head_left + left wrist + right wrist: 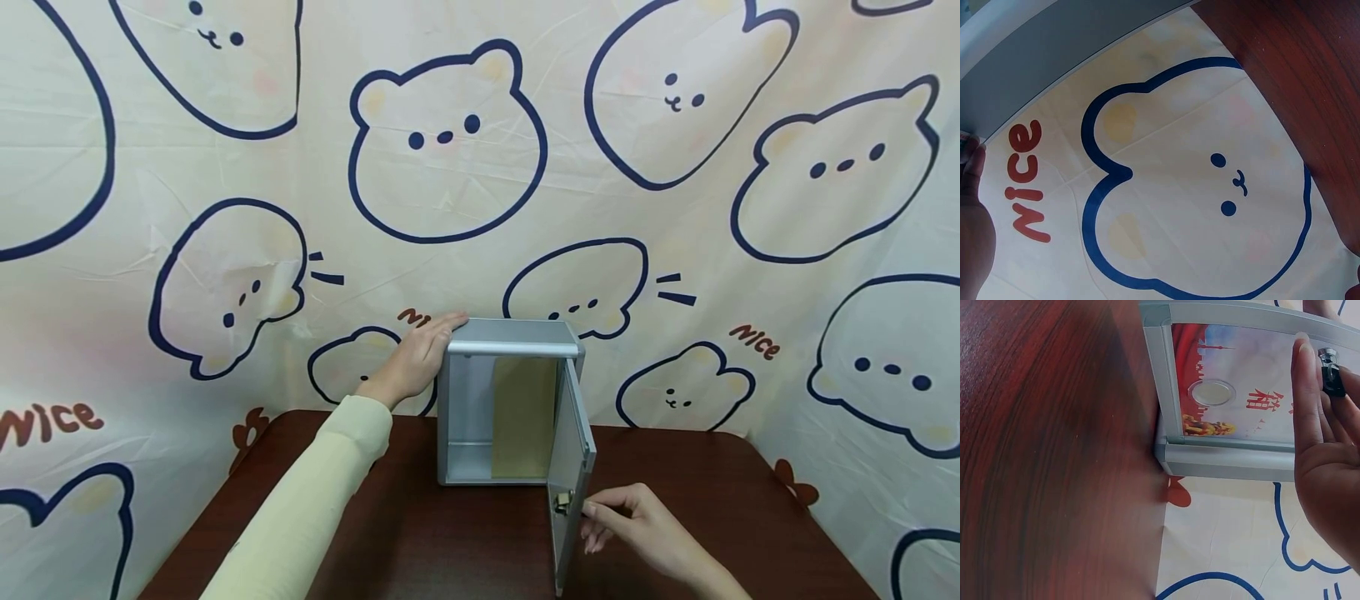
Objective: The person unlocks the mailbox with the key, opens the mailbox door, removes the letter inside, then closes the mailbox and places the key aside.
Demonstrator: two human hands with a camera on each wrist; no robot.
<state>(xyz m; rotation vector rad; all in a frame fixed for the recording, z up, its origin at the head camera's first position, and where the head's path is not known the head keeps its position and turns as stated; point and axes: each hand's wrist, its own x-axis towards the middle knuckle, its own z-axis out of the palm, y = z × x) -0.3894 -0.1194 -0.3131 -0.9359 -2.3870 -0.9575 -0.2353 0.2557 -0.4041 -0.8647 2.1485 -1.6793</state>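
Observation:
A silver-grey metal box [517,335] stands upright with its front door [576,450] swung wide toward me, hinged on the right. My left hand [416,358] rests on the box's top left edge. At the door's free edge, my right hand [641,527] pinches a small black-headed key [1333,382], which sits in the chrome lock [1327,354]. On the door's inner face shows the lock's latch [562,502]. The door's outer face bears a printed panel [1254,381] with red characters and a round window. Inside the box, a yellowish panel [523,417] covers part of the back.
The box stands on a dark reddish-brown wooden table [465,533], near its far edge. Behind and at the sides hangs a pale cloth [450,192] printed with blue-outlined bear faces and the word "Nice".

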